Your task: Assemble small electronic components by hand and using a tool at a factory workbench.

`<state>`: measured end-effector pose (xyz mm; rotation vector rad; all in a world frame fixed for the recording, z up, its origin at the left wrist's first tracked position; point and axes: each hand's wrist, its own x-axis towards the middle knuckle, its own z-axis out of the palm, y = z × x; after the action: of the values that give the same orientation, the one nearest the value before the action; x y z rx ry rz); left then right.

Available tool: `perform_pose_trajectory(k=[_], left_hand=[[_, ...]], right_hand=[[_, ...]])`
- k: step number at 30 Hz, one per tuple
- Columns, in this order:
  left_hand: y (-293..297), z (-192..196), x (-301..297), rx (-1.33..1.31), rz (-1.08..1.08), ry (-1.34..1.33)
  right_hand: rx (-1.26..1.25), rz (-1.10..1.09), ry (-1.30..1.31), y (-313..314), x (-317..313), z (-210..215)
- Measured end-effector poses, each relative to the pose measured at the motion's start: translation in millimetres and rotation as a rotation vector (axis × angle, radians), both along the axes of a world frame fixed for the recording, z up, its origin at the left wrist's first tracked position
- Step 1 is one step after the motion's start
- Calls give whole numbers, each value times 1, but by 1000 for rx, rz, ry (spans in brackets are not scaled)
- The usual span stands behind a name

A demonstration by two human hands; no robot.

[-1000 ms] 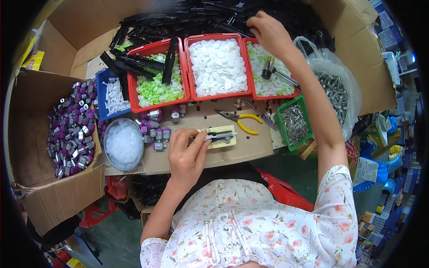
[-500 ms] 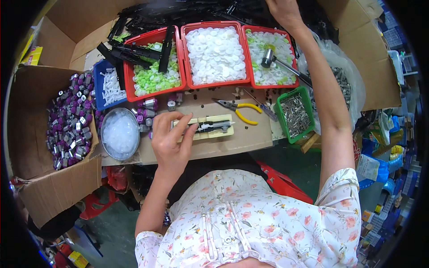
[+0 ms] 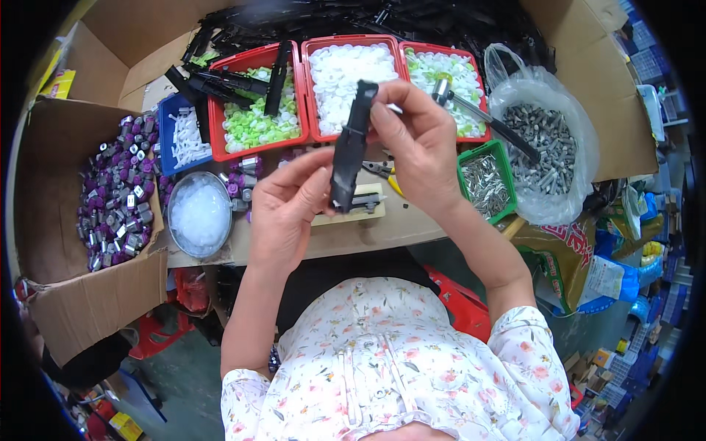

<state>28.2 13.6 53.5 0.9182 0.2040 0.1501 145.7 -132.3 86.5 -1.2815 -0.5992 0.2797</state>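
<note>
A long black plastic part (image 3: 354, 145) is held upright and slightly tilted over the workbench. My right hand (image 3: 423, 143) pinches its upper end between thumb and fingers; a small white bit shows beside that thumb. My left hand (image 3: 288, 203) has thumb and fingers closed at the part's lower end. Just behind and below lies a cream-coloured holder block (image 3: 370, 214) with a dark piece in it, partly covered by the left hand and the black part. Yellow-handled pliers (image 3: 396, 185) lie beyond, mostly hidden by the right hand.
Red bins of white discs (image 3: 353, 73) and green-white pieces stand at the back, with a hammer (image 3: 478, 110) across the right one. A green basket (image 3: 487, 180) holds metal pins. Left are a round dish (image 3: 199, 214), a blue tray (image 3: 168, 132) and a carton of purple-silver parts (image 3: 118, 195).
My right hand has come back from the far black pile and now holds a black plastic part. My left hand has left the holder block and grips the part's lower end.
</note>
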Motion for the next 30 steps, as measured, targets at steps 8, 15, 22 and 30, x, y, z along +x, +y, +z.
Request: perform_pose_trajectory(k=[8,15,22,30], left_hand=[[5,4,-15,99,-81,133],[32,6,-10,355,-165,171],[23,10,-7,366,-199,239],[42,-9,-25,826,208,132]], right_hand=[[59,66,68,-15,-11,-19],[-558,-29,-1016,-40,-7,3],[-692,88,-1015,-46,-20,-12],[-683,119,-812,-35,-34,-49]])
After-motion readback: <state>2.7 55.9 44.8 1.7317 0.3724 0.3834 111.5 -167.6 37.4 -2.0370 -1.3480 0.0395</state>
